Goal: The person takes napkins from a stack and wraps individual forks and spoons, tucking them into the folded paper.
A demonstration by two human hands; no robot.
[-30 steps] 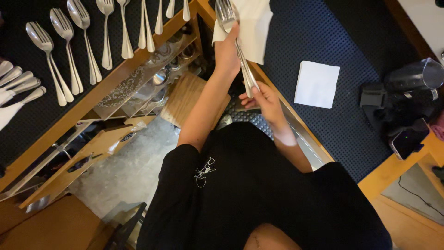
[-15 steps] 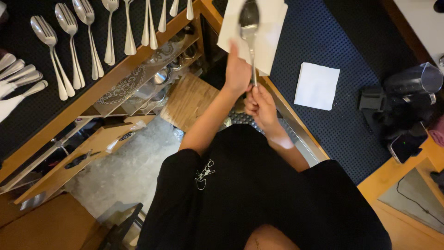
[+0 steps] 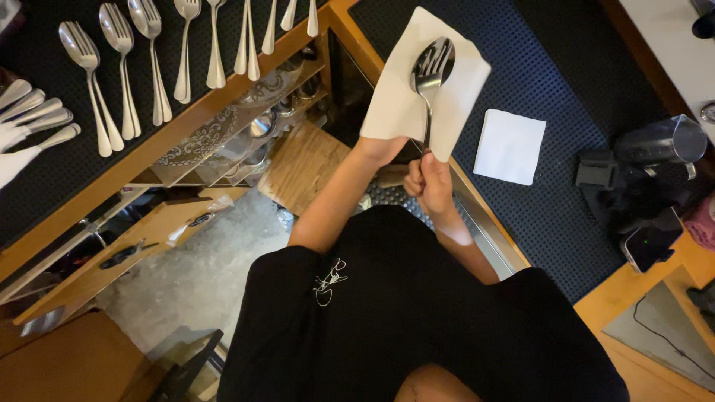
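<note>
Right hand (image 3: 430,182) closed in a fist round the lower handle of a spoon (image 3: 430,74), bowl standing straight up above the knuckles. Left hand (image 3: 381,149) just beside, fingers hidden behind a white napkin (image 3: 395,97) and pinching its lower edge, sheet spread flat behind the bowl. Further out: a second folded napkin (image 3: 510,146) on the dark mat (image 3: 566,67) to the right, well apart; rows of forks and spoons (image 3: 126,67) laid out to the left.

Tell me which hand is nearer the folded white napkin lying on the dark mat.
Right. The right hand grips the spoon handle, closer to the folded napkin; the left hand, holding the white cloth, sits farther away.
</note>
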